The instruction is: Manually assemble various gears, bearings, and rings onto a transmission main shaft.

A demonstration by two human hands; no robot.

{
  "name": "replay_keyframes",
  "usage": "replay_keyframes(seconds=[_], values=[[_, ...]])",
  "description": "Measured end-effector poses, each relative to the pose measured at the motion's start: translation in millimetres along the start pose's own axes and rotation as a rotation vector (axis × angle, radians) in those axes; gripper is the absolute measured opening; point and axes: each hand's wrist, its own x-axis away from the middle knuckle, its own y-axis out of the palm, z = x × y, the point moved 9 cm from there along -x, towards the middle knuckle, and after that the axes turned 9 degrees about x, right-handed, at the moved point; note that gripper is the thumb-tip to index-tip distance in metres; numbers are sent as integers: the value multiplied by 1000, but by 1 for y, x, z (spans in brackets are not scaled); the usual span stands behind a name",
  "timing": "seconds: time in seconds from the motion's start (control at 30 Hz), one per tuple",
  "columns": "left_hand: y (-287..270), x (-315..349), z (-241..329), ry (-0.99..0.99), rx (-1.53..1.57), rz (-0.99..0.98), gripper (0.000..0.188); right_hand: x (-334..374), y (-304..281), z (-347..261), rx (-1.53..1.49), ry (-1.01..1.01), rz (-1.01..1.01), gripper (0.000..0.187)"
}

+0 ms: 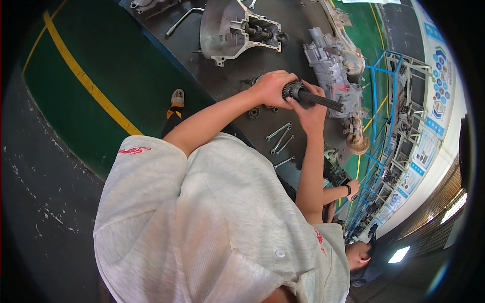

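I hold a dark splined gear shaft [326, 102] between both hands above the workbench, its long end pointing right and a toothed gear at its near end. My left hand [274, 89] is closed around the gear end. My right hand [311, 113] grips the shaft from the other side, with thumb and fingers about it. Partly hidden below my left hand, small round metal parts [254, 112] lie on the bench. Just beyond my hands stands an open bell-shaped gearbox housing [222, 35] with gears inside.
Several wrenches [279, 137] lie on the dark workbench [225, 76]. To the right stands a silver transmission [331, 65]. A bent-handled wrench [181, 21] rests at the far left. Another person's hand [353, 190], with a dark wristband, is at the right beside blue racking [374, 96].
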Motion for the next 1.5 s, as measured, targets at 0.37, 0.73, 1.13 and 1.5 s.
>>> replay_keyframes(seconds=[0.37,0.73,1.13,1.5], values=[[-14,-1,-7,-26,12,63,59,-8,-50,-8,-446,113,125,58],[-11,-2,-5,-21,19,59,57,-3,-155,-43,-718,-107,519,55],[-15,-6,-4,-13,13,83,58,7,-98,-25,-969,18,579,46],[-14,-5,-4,-46,10,53,59,-3,-73,-29,-896,-39,586,53]])
